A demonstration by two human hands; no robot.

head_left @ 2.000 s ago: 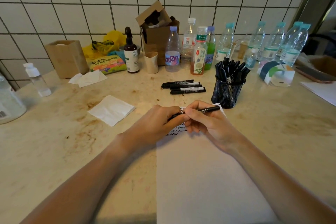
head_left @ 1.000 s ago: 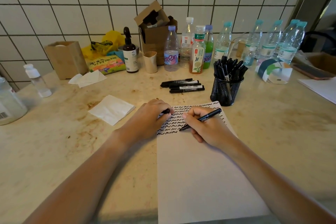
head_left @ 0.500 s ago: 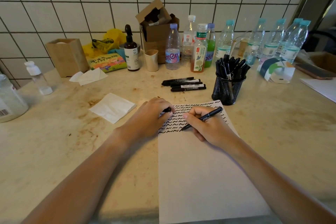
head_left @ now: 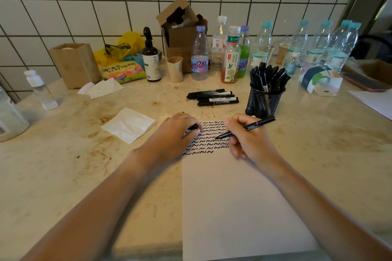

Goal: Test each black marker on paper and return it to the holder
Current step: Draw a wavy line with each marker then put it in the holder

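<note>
Marker [head_left: 252, 127] is uncapped and in the right hand [head_left: 248, 140], fingers pinched round the barrel in a writing grip, tip down among the squiggle rows near the top of the paper [head_left: 233, 207]. Two seconds ago both hands were bunched together over the marker, looks like pulling the cap off; by a second ago they'd separated and the tip was already on the sheet. Since then the tip has slid a bit right along the rows, so I'd say this one is mid-test, laying down its wavy line.

Left hand [head_left: 176, 133] sits on the top left corner of the paper, fingers curled round a small black thing, almost surely the cap [head_left: 193, 127], though only its end pokes out. It's been parked there for the last second, pinning the sheet.

Next up, my guess: finish the squiggle, cap back on, drop it in the holder [head_left: 264, 101], the black mesh cup just past the top right corner of the paper, already crammed with markers.

Four more loose markers [head_left: 214, 97] lie side by side on the counter [head_left: 318, 154] behind the paper, left of the cup. Can't tell if those are tested or waiting. Farther out there's a white napkin [head_left: 128, 124] to the left and a row of bottles [head_left: 233, 55] against the tiled wall.
</note>
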